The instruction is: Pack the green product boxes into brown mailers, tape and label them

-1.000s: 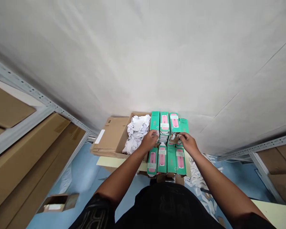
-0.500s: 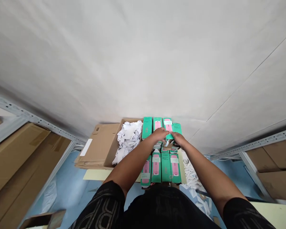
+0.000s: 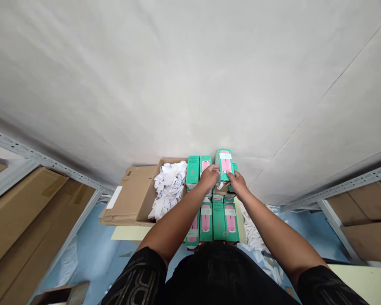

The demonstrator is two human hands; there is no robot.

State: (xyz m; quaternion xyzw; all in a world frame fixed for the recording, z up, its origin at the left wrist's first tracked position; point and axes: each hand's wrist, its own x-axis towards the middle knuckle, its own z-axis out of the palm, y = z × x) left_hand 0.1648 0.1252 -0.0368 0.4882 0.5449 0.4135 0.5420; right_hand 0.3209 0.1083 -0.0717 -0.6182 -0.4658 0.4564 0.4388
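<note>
A green box with a pink picture and a white label [image 3: 225, 157] is raised above its neighbours, its near end showing torn cardboard flaps. My right hand [image 3: 238, 184] grips its lower right side, thumb on the printed face. At its left edge is my left hand [image 3: 211, 174], fingers curled against the side and partly hidden. Left of my hands stand a plain green box [image 3: 193, 168] and another pink-printed box [image 3: 205, 162]. Nearer my body, a row of green boxes includes a pink-printed box [image 3: 206, 222] and a plain-faced one [image 3: 219, 222].
An open carton [image 3: 146, 205] of torn white paper [image 3: 169, 186] stands to the left, beside flattened cardboard [image 3: 131, 190]. Paper scraps [image 3: 254, 231] lie on the right. Metal shelving with brown cartons [image 3: 368, 212] flanks both sides. A pale wall [image 3: 190, 76] rises ahead.
The pink-printed green box has been lifted and moved slightly away from me, above the others. Both hands have stayed at its sides, the left one shifting up a little.
</note>
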